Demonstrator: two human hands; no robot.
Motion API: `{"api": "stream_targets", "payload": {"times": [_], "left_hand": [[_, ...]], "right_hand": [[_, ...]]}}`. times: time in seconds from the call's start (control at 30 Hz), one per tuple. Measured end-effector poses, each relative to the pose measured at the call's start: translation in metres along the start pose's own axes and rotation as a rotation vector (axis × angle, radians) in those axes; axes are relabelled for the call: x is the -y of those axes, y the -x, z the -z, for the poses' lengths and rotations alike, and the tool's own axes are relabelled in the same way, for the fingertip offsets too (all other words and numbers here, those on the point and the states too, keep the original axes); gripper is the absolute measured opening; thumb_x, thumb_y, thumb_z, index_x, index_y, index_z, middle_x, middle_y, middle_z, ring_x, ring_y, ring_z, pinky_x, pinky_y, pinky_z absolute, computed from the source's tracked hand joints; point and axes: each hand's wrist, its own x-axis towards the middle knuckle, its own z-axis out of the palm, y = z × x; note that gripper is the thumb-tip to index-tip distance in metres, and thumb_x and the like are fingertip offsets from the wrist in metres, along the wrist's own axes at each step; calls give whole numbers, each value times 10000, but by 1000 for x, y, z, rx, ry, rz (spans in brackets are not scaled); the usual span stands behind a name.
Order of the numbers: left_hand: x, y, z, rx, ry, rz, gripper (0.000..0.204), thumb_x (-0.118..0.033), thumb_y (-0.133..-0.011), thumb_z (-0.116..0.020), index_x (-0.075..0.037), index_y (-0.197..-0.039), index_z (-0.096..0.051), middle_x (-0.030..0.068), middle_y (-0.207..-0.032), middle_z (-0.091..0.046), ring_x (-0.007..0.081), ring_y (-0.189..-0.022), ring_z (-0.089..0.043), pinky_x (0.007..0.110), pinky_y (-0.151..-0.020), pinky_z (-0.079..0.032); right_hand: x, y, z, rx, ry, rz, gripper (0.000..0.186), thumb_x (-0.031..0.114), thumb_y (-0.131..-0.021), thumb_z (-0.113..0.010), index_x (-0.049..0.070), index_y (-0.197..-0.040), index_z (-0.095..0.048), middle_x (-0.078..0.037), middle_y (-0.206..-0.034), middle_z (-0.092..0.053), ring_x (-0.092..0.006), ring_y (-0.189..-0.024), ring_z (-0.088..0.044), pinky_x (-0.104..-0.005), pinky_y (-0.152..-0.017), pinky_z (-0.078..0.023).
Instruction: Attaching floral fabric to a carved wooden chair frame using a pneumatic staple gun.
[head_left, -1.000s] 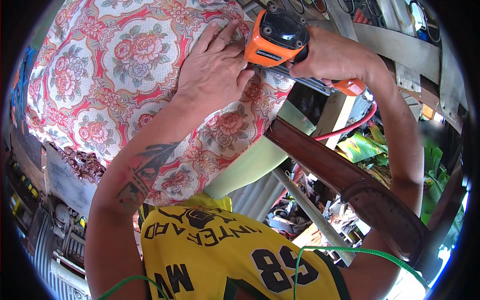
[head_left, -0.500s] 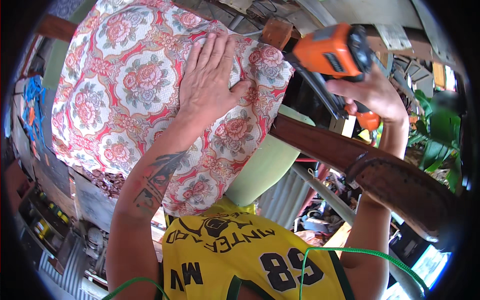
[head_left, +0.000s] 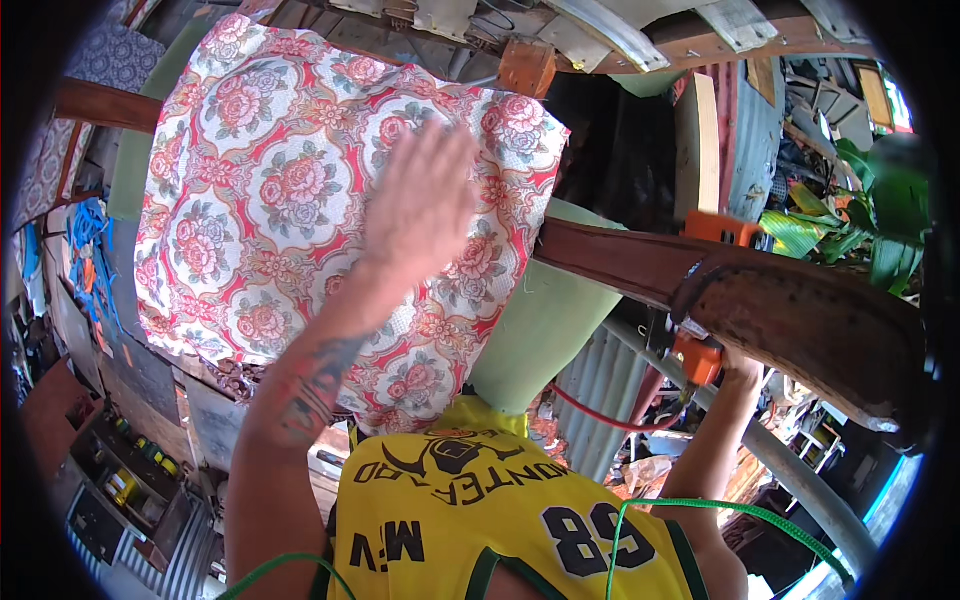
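Observation:
Floral fabric (head_left: 295, 190) in red, white and grey drapes over a padded piece of furniture in front of me. My left hand (head_left: 425, 205) is spread flat over the fabric, blurred by motion; whether it touches the cloth I cannot tell. At the right, my right hand (head_left: 742, 368) grips an orange pneumatic stapler (head_left: 700, 360), low and partly hidden behind a dark brown wooden armrest (head_left: 800, 315). Pale green padding (head_left: 545, 325) shows below the fabric's right edge.
A wooden block (head_left: 527, 68) rises at the fabric's far edge. A red hose (head_left: 610, 422) runs below the armrest. Metal pipe (head_left: 790, 480) slants at lower right. Leafy plants (head_left: 885, 225) stand at far right, and blue straps (head_left: 92, 245) hang at left.
My right hand has lowered the stapler from above the fabric's right corner to behind the armrest. My left hand has shifted slightly nearer to me and blurred.

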Motion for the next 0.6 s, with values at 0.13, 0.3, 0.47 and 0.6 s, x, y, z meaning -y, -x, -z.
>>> {"api": "stream_targets", "payload": {"times": [0.13,0.3,0.47,0.6], "left_hand": [[-12,33,18,134,271,-317,455,-282,-1073,-520,-75,-1473,-577,155,-1545,-538,328,-1491,-439,515,-1285,-253],[97,-43,16,148,100,-309,512,-387,-1124,-376,-115,-1526,-539,155,-1585,-510,286,-1511,-429,514,-1288,-237],[113,-50,-7,160,-17,57,683,-514,-1130,-123,-123,-1630,-373,156,-1677,-385,303,-1580,-312,525,-1316,-140],[64,37,3,-60,61,-103,662,-505,-1125,-261,-112,-1654,-326,158,-1702,-336,322,-1599,-258,534,-1315,-117]], "right_hand": [[-6,49,-6,23,40,-124,389,314,-899,-853,-10,-1039,-690,-55,-726,-650,-132,-583,-628,-297,-531,-527],[-5,106,-28,-14,-6,-164,331,194,-871,-876,-16,-1027,-672,-30,-747,-627,-109,-545,-581,-279,-479,-524],[-21,167,-54,-30,-32,-273,364,116,-860,-866,0,-1142,-669,-31,-844,-663,-109,-611,-602,-263,-488,-517],[-33,213,-81,-8,-138,-241,418,164,-832,-892,-12,-1126,-652,-39,-803,-636,-121,-587,-597,-288,-498,-535]]}}
